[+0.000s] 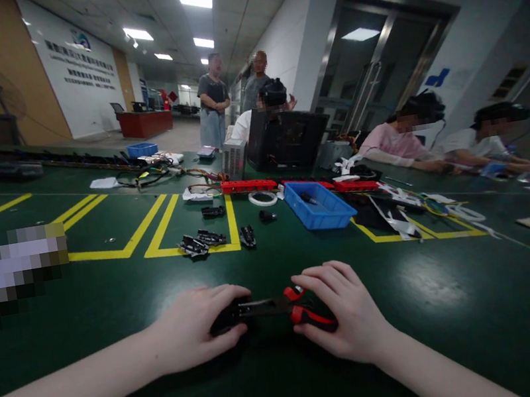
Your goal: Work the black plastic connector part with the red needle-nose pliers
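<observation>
My left hand (197, 326) rests on the green table (109, 297), fingers curled over a small black part (226, 318) at the jaw end of a pair of pliers. My right hand (346, 310) is wrapped round the red and black handles of the pliers (292, 307). The metal jaws point left and meet the black part between my two hands. Both hands lie low on the table, close together, near its front edge.
Several small black parts (201, 241) lie on yellow floor-style lines farther back. A blue bin (319, 206), a roll of tape (263, 198), red bars (249, 185) and a black box (286, 138) stand beyond. Other people sit at the right and stand behind.
</observation>
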The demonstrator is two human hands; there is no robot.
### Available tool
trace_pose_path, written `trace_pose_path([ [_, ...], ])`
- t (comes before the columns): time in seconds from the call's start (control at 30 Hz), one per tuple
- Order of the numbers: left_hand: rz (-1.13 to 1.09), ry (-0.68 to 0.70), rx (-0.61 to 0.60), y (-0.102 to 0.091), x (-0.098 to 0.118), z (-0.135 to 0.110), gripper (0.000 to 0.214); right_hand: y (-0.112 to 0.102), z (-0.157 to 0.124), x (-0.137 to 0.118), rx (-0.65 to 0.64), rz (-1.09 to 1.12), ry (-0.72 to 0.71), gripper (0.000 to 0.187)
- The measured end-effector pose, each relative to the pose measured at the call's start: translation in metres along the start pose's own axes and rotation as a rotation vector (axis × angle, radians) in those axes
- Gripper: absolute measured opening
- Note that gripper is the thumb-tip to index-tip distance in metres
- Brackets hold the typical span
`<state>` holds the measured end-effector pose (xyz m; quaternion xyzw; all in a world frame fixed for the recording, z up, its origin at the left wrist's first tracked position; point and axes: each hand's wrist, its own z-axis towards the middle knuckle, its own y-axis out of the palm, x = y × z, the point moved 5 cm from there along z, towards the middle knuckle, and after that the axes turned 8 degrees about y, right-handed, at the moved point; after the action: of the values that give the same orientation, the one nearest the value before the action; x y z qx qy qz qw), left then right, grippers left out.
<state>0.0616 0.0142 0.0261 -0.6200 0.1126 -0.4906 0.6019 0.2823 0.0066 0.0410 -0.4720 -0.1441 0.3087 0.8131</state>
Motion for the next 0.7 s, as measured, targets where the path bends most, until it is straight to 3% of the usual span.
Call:
trace_pose_path([
  [0.37,0.005,0.045,0.027,0.0027,-0.0029,-0.0023,0.042,0.0018,0.0004,-0.005,-0.032,0.053,-0.01,0.043],
  [0.7,-0.018,0.007,-0.025,0.0006,-0.0025,-0.0019,0.04,0.0033,-0.0004,-0.0068,-0.057,0.07,-0.011,0.041],
])
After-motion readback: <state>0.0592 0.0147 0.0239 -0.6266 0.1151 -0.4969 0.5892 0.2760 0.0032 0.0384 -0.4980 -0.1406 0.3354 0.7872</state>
